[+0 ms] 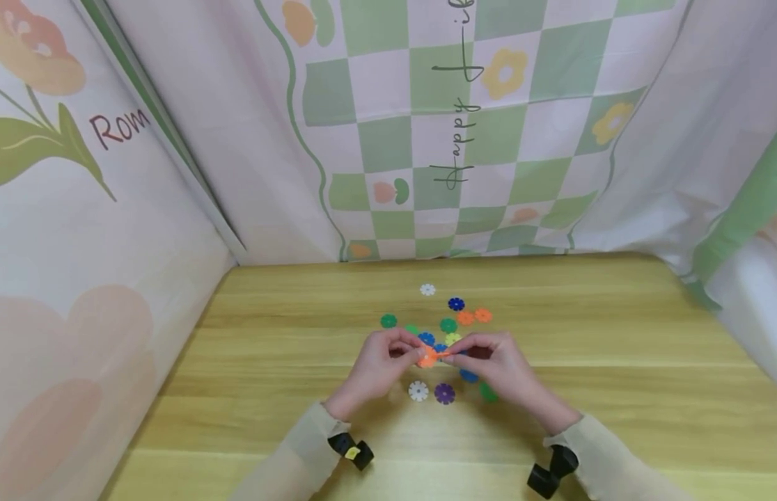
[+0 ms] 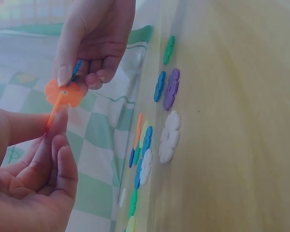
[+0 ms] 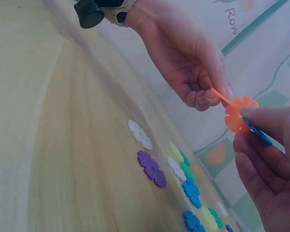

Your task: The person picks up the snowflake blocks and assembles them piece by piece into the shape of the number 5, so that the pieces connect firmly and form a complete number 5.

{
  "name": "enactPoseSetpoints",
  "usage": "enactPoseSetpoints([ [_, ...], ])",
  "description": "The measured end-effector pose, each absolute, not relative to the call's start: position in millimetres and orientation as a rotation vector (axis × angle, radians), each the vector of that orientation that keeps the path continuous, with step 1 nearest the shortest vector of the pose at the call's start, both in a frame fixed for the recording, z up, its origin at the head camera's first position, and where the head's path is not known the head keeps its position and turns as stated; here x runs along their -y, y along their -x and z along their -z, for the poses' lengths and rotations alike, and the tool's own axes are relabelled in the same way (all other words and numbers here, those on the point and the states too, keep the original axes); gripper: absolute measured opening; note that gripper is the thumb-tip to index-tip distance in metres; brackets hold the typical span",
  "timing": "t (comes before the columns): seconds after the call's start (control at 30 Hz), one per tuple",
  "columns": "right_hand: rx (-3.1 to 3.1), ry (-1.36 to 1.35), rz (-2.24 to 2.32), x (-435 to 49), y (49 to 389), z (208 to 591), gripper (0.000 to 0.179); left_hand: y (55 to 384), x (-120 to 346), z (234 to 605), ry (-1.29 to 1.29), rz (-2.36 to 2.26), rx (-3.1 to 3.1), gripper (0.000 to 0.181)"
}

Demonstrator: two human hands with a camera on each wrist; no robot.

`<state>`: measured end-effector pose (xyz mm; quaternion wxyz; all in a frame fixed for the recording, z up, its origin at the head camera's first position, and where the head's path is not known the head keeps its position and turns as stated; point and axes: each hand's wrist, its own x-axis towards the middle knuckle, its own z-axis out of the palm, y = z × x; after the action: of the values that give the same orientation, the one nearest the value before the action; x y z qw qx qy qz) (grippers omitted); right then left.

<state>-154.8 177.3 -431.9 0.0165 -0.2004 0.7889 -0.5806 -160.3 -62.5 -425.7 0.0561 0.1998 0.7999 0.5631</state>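
Above the table, my left hand pinches an orange notched flower disc, edge-on in the left wrist view, between thumb and fingers. Facing me from the right, my right hand pinches a second orange disc together with a blue disc that stands at an angle to it. The two orange discs meet crosswise between the fingertips. Fingers hide part of the joint, so I cannot tell how deeply they are slotted. A white disc and a purple disc lie just below the hands.
Several loose discs lie on the wooden table: green, white, dark blue and orange ones behind the hands. A green disc is partly under the right hand. A checked curtain hangs at the back.
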Motion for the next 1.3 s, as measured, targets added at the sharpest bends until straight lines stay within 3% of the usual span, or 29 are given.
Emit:
enactPoseSetpoints([
  [0.37, -2.422, 0.636, 1.783, -177, 154, 438, 0.012, 163, 65, 432, -0.61, -1.67, -2.378, 0.006],
  [0.67, -2.4, 0.596, 1.809, -178, 156, 440, 0.012, 171, 82, 433, -0.6, -1.675, -2.382, 0.03],
  [0.8, -2.432, 0.531, 1.8, -182, 157, 440, 0.014, 183, 97, 429, -0.566, -1.638, -2.502, 0.038],
  [1.3, -2.469, 0.473, 1.807, -189, 157, 437, 0.014, 244, 114, 446, -0.425, -1.406, -2.645, 0.038],
])
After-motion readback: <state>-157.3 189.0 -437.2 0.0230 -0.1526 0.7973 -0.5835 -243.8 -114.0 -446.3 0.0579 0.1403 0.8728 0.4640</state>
